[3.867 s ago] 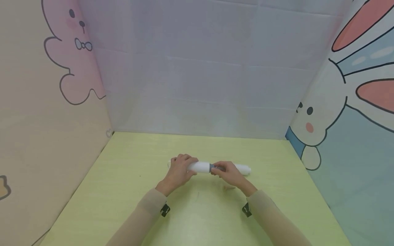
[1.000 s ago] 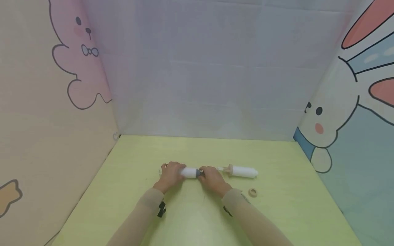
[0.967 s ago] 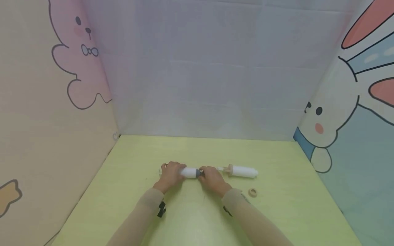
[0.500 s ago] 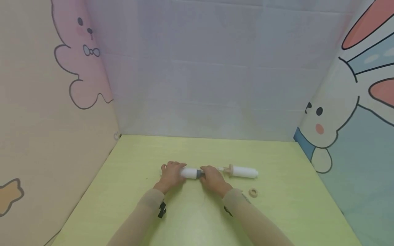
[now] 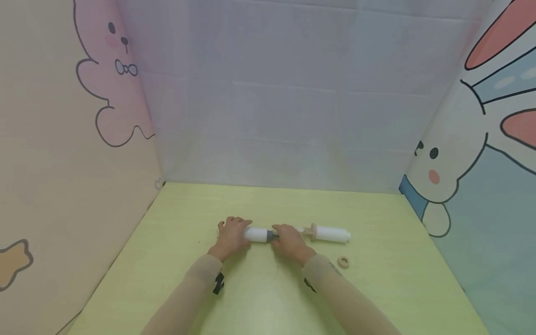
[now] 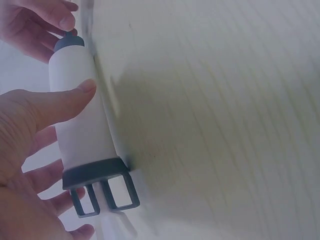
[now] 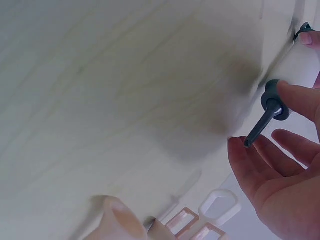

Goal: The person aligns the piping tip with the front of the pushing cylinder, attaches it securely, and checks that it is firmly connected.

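Yellow table (image 5: 268,302) meets the back sheet (image 5: 268,139) at 12 o'clock. Left hand (image 5: 231,236) grips the white tube (image 5: 255,234), centre. Right hand (image 5: 291,241): fingers relaxed about its dark nozzle (image 7: 262,122), no pinch evident. Both hands have shifted toward 9 o'clock, judged to ease access to the second tube (image 5: 332,234), 3 o'clock. Tan ring (image 5: 343,262) at 4; moving room toward 6.

On the yellow-green table (image 5: 389,288) lie a beige-flanged white tube (image 5: 332,234) — and a hollow beige piece (image 5: 342,266).
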A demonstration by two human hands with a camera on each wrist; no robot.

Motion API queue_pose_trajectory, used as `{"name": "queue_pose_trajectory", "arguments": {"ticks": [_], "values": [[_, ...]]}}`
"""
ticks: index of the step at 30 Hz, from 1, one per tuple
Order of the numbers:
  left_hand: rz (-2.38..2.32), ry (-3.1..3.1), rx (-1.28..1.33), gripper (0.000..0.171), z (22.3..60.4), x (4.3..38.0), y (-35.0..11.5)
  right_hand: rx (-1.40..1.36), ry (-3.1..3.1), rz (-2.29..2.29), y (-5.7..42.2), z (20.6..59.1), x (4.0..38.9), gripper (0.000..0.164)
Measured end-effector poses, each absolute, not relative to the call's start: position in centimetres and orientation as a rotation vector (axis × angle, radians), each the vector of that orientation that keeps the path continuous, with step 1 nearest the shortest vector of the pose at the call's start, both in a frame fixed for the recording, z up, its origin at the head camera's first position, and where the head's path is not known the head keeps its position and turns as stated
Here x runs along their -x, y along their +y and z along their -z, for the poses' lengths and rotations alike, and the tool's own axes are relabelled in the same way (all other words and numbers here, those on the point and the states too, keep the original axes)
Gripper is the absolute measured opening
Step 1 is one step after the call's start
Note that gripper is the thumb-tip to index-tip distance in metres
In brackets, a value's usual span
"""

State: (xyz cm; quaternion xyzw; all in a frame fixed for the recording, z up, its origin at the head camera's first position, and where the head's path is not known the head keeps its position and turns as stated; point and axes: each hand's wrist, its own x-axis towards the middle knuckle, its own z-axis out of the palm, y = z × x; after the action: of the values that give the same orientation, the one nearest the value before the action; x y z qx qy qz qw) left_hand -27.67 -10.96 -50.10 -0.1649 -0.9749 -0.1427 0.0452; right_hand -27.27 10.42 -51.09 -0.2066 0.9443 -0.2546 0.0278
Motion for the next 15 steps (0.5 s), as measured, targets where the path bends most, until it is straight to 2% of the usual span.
{"name": "queue_pose_trajectory", "arguments": {"ticks": [7, 15], "values": [[0.441, -2.98, 0.511, 0.068, 49.8, 27.4, -10.6, 0.614, 2.902, 0.761, 10.6, 50.8, 27.4, 0.052], [0.458, -2.895, 0.529, 0.074, 48.0, 26.9, -8.9, 0.558, 2.941, 0.59, 12.9, 47.5, 26.5, 0.054]]}}
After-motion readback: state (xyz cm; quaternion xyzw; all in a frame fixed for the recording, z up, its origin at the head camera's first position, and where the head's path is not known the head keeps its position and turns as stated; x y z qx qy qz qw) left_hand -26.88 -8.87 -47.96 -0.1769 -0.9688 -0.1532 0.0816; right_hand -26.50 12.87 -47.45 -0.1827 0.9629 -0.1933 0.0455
